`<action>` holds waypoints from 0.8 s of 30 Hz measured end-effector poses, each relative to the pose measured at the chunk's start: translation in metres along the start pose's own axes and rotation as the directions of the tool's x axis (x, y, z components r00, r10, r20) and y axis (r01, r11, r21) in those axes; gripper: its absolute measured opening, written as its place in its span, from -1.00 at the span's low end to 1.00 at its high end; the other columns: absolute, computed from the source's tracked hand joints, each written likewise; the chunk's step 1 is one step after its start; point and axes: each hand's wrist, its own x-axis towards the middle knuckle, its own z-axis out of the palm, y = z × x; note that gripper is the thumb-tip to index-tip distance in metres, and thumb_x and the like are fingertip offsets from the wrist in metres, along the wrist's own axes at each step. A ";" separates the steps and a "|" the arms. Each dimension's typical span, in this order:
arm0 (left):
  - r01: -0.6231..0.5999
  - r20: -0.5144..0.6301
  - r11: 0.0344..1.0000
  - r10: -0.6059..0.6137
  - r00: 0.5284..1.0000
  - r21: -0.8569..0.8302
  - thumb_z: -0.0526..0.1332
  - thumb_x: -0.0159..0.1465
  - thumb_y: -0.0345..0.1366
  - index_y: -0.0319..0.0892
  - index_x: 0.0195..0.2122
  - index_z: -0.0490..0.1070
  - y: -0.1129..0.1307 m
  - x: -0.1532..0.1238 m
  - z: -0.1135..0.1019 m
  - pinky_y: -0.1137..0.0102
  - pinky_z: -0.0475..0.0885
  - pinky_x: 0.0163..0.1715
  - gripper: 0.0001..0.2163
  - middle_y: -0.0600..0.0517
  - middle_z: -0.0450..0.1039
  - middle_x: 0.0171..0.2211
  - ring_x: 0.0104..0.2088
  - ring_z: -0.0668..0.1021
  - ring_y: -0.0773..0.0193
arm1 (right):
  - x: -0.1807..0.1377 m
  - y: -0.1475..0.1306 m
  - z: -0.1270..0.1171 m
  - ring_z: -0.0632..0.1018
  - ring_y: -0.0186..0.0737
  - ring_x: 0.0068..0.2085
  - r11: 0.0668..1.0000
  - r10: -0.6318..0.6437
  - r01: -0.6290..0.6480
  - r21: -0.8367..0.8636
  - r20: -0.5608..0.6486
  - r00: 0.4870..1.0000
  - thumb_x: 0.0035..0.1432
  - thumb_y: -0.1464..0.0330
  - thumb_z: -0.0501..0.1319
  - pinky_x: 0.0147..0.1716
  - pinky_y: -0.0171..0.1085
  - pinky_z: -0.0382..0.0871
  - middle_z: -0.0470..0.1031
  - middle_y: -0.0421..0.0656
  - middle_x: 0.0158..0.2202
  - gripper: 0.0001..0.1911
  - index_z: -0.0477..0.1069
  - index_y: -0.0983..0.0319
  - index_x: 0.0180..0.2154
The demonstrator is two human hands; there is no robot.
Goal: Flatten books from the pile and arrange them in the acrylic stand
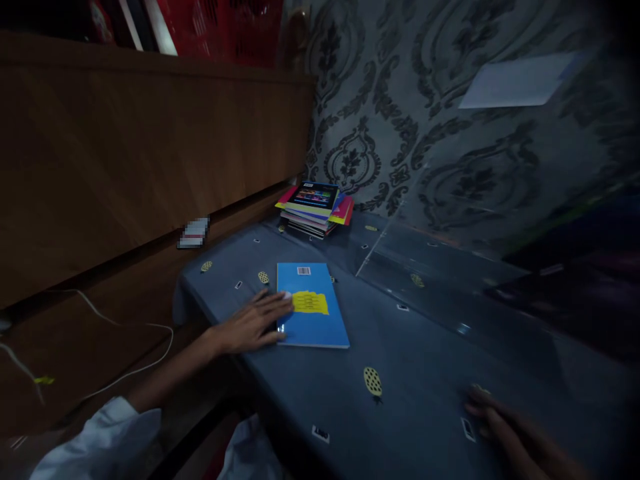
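Observation:
A closed blue book point(313, 330) lies on the cloth-covered table, with a yellow patch of text and a barcode label on its upward face. My left hand point(253, 323) rests flat across the book's left edge, its fingers stretched out and the fingertips on the cover. A small whitish spot shows at one fingertip; I cannot make out what it is. At the lower right, my right hand point(493, 413) is low over the tablecloth, dim and a little blurred. Its thumb and a finger look stretched out and apart, with nothing visible in them.
Toward the back corner stands a stack of books point(313, 207). A clear panel point(373, 250) stands on the table's right part. Wooden furniture point(150, 147) borders the left side, with a white cable point(170, 340) below. A pale sheet point(517, 83) shows against the patterned wall.

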 end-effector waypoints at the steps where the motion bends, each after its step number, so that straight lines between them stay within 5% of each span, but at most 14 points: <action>1: 0.094 0.005 0.995 -0.094 0.996 -0.032 -0.03 0.48 0.03 -0.10 0.43 0.01 -0.006 0.003 0.001 0.04 0.01 0.42 -0.42 -0.09 0.07 0.42 0.44 0.09 0.10 | 0.000 -0.005 -0.002 0.66 0.24 -0.20 0.999 0.036 -0.037 0.016 0.019 0.999 -0.04 -0.07 0.22 -0.15 0.20 0.58 0.68 -0.04 -0.29 -0.73 0.60 -0.22 -0.33; 5: 0.418 0.019 0.906 -0.418 0.908 -0.058 -0.08 0.47 0.07 -0.25 0.42 0.03 -0.034 0.036 0.004 0.06 0.06 0.39 -0.37 -0.21 -0.04 0.44 0.44 0.05 0.01 | -0.001 -0.016 -0.009 0.68 0.15 -0.25 0.998 0.052 -0.057 0.039 0.116 0.992 -0.05 -0.04 0.26 -0.12 0.12 0.60 0.68 -0.06 -0.31 -0.63 0.63 -0.01 -0.28; 8: 0.500 0.025 0.866 -0.500 0.866 -0.011 -0.07 0.45 0.06 -0.33 0.41 0.04 -0.044 0.064 0.010 0.05 0.04 0.39 -0.34 -0.29 -0.05 0.44 0.44 0.06 -0.05 | -0.001 -0.016 -0.010 0.68 0.05 -0.27 0.998 -0.038 0.031 0.061 0.114 0.993 0.00 -0.02 0.24 -0.19 -0.02 0.62 0.68 -0.08 -0.32 -0.58 0.62 0.09 -0.25; 18: 0.427 -0.016 0.899 -0.428 0.904 0.094 -0.11 0.44 0.06 -0.30 0.40 0.04 -0.042 0.084 0.038 0.05 0.05 0.36 -0.35 -0.26 -0.03 0.44 0.44 0.06 -0.09 | 0.001 -0.002 -0.002 0.66 -0.05 -0.26 0.971 -0.231 0.223 0.082 0.112 0.966 0.18 0.07 0.16 -0.22 -0.13 0.57 0.65 -0.04 -0.25 -0.62 0.61 0.16 -0.20; 24: 0.297 0.054 0.953 -0.300 0.952 0.060 -0.10 0.45 0.05 -0.29 0.41 0.00 -0.007 0.099 0.045 0.02 0.05 0.36 -0.36 -0.27 -0.06 0.44 0.44 0.04 -0.08 | -0.004 -0.007 0.002 0.63 -0.10 -0.25 0.958 -0.282 0.271 0.096 0.114 0.953 0.24 0.19 0.11 -0.23 -0.14 0.53 0.60 -0.04 -0.17 -0.67 0.59 0.18 -0.18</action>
